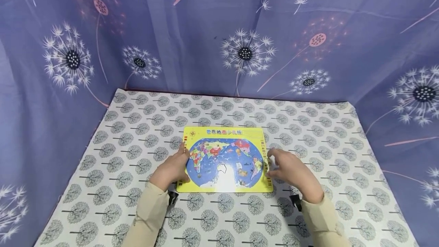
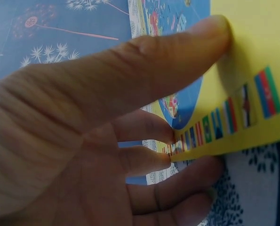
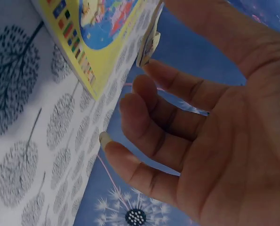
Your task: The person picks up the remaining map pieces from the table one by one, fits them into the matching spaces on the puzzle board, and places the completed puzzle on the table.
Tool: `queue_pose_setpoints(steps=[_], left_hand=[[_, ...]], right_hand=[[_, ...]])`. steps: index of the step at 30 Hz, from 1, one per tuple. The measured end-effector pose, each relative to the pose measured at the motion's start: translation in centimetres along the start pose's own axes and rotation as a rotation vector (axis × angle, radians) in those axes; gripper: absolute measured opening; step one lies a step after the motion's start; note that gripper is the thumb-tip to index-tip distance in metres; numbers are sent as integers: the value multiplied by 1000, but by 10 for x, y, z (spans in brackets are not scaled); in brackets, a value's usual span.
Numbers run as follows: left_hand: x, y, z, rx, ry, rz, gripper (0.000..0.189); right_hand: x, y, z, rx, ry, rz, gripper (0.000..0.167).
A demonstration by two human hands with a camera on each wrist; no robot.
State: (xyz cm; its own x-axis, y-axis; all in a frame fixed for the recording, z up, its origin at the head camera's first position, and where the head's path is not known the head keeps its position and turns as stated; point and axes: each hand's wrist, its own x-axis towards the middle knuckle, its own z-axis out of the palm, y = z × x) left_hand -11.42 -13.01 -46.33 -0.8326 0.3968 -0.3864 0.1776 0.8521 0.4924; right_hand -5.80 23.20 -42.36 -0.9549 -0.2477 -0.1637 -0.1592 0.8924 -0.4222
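A yellow world map puzzle board (image 1: 224, 132) lies flat on the patterned cloth, with a blue oval map and rows of small flags. A pale patch shaped like a landmass (image 1: 222, 168) shows in the blue, beside bright glare. My left hand (image 1: 171, 169) holds the board's left edge; in the left wrist view its thumb (image 2: 191, 42) lies over the yellow border and fingertips meet the edge. By the right edge, my right hand (image 1: 291, 169) pinches a thin puzzle piece (image 3: 149, 44) between thumb and index finger, edge-on in the right wrist view, its picture mostly hidden.
White cloth with grey tree prints (image 1: 219, 220) covers the table. Purple curtains with dandelion prints (image 1: 205, 29) hang behind the table and at both sides. A dark strap (image 1: 295, 202) shows at the right wrist, and another strap (image 1: 172, 198) at the left.
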Motion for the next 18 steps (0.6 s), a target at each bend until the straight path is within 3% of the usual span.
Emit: queue_pose_setpoints(steps=[6, 18], left_hand=[[0, -1, -1, 0, 2, -1, 104], [2, 1, 0, -5, -11, -37, 104]], right_hand=[[13, -3, 10, 38, -43, 22, 52], [28, -6, 24, 9, -134, 107, 50]])
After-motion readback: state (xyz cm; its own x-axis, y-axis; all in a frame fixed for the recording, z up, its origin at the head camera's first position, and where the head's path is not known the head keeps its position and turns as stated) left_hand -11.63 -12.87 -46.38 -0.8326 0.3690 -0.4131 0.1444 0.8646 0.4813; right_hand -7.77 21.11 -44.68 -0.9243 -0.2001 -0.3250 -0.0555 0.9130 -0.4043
